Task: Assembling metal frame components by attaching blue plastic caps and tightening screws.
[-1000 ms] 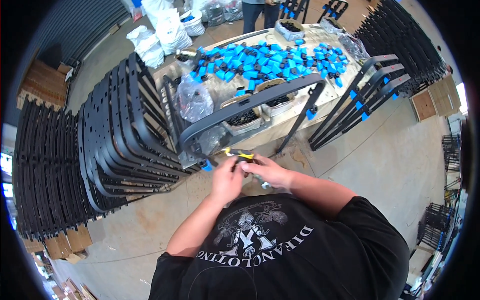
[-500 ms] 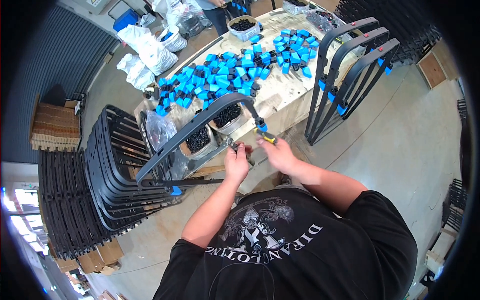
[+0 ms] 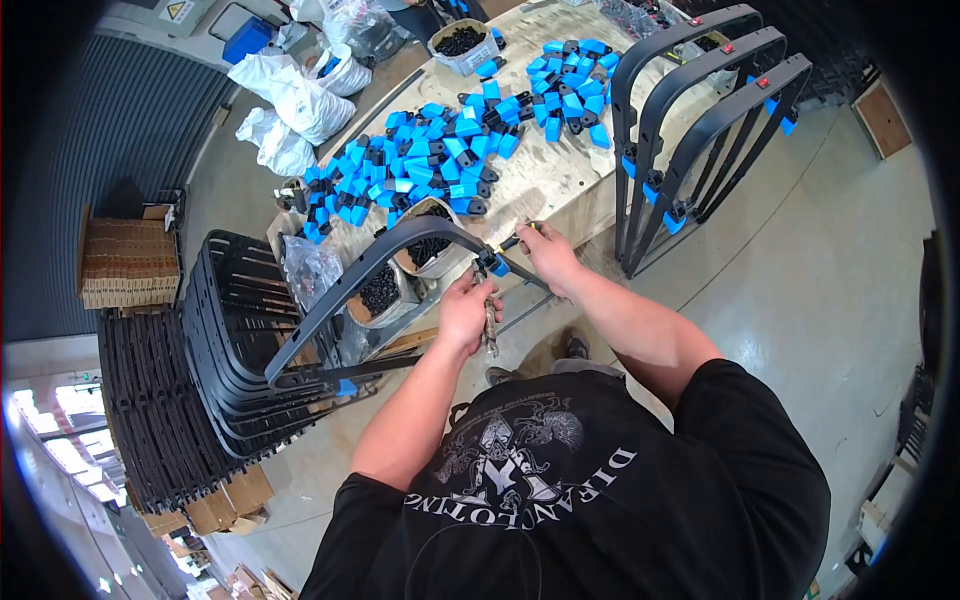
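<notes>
A black curved tubular frame (image 3: 345, 290) stands in front of me, leaning over the table's near edge. At its near right end sits a blue and black plastic bracket (image 3: 499, 266). My left hand (image 3: 466, 318) is closed round a silver metal hand tool (image 3: 491, 332) just below that bracket; its exact kind is unclear. In my right hand (image 3: 548, 260) is a screwdriver (image 3: 512, 242) with a yellow and black handle, gripped to the right of the bracket. My right fingers partly cover the handle.
Many blue and black brackets (image 3: 430, 160) lie heaped on the wooden table (image 3: 560, 190). Boxes of small black parts (image 3: 380, 292) stand at its near left edge. Several finished-looking frames (image 3: 690, 130) stand at right; stacked black frames (image 3: 225, 340) are at left. White sacks (image 3: 300, 100) lie beyond.
My right hand with the screwdriver has moved up and slightly left beside the bracket. My left hand has shifted slightly down, and its tool now hangs below the bracket. The view has tilted slightly.
</notes>
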Tool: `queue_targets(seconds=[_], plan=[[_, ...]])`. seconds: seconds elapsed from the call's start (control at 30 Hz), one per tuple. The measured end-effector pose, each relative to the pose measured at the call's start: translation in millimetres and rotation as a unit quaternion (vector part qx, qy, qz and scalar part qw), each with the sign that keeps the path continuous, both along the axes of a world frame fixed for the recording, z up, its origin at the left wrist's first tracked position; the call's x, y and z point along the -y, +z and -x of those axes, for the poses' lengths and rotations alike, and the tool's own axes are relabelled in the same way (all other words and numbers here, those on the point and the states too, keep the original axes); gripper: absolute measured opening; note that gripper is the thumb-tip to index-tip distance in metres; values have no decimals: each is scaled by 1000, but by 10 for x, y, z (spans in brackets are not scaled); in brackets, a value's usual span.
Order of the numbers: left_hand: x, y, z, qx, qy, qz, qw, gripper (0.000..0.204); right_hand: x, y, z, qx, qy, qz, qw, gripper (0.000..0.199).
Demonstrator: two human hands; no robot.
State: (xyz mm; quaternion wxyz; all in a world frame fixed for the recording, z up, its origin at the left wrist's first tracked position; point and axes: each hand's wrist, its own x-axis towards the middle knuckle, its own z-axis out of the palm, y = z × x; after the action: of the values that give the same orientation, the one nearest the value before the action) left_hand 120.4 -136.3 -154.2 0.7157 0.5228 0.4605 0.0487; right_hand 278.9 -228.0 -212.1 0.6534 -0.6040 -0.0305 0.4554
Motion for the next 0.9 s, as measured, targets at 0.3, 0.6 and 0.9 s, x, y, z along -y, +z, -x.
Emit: queue_targets(seconds=[0.3,0.6,0.9], plan=[[-143,200,-118,7,-17,87,996,23,-121,-254,-165,-81,24,-4,996,58],[96,-310,-15,59,-75,-103,990,23,-67,472,-411,-107,222,144,958,49],[-176,-147,-179,13,-72,219,973,32,-124,-51,-288,-68,93,13,993,46]])
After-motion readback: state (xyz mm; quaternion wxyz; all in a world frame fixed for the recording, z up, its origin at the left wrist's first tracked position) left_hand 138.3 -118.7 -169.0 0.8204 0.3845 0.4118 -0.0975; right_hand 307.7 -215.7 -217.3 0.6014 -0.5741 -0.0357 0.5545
